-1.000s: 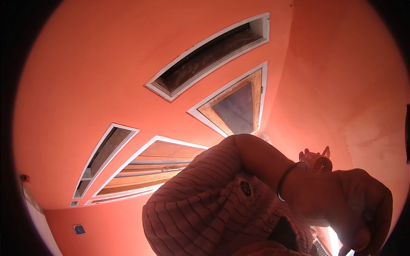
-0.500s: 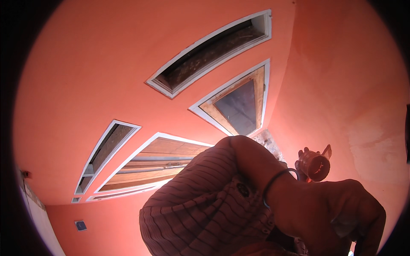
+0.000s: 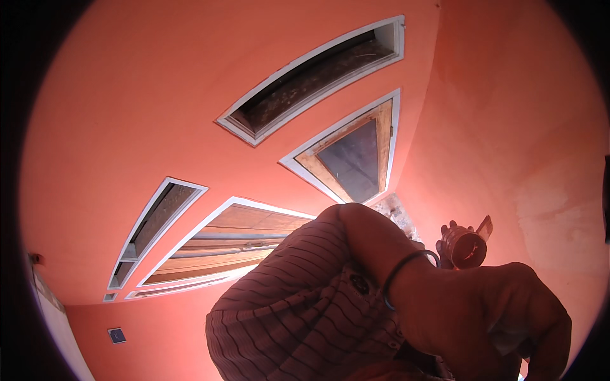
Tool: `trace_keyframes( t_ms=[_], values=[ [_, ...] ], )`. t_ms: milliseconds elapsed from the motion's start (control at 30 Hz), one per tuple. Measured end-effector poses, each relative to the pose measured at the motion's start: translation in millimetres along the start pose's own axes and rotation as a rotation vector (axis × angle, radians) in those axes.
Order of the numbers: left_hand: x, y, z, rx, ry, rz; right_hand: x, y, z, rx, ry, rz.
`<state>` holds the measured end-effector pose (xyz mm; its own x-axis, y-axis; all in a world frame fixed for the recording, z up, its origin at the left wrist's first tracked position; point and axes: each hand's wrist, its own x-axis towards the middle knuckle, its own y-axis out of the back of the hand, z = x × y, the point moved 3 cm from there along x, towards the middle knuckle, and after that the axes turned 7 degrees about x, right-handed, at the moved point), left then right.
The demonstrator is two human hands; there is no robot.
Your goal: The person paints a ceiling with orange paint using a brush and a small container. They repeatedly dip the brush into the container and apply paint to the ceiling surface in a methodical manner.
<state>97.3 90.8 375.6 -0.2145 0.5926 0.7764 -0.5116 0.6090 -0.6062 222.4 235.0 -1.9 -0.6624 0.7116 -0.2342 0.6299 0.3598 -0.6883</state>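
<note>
Here, a braceleted hand (image 3: 483, 311) bends, its fingers' grip unclear; another hand (image 3: 446, 253) spreads fingers behind a reddish container (image 3: 469, 249).

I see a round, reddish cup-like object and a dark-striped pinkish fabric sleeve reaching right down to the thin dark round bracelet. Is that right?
Not quite: in the head view, the dark-striped pinkish fabric sleeve ends near the elbow, with bare forearm showing between it and the thin dark round bracelet. The round, reddish cup-like object is there, as you say.

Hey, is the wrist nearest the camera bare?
No, a dark band circles it, just behind the near hand.
</note>
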Motion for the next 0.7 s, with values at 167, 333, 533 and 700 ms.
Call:
trace_keyframes(
  t_ms=[167, 333, 533, 700],
  values=[
    [0, -4, -4, 0.005, 0.011, -0.01, -1, -1, 1, 0.014, -0.012, -0.005],
    [1, -9, -15, 0.002, 0.025, -0.029, -1, -2, 2, 0.027, -0.024, -0.014],
    [3, -14, -23, 0.004, 0.04, -0.037, -2, -4, 4, 0.043, -0.027, -0.024],
    [1, -5, -9, 0.004, 0.03, -0.008, -3, -5, 6, 0.056, -0.035, -0.03]
  ],
)
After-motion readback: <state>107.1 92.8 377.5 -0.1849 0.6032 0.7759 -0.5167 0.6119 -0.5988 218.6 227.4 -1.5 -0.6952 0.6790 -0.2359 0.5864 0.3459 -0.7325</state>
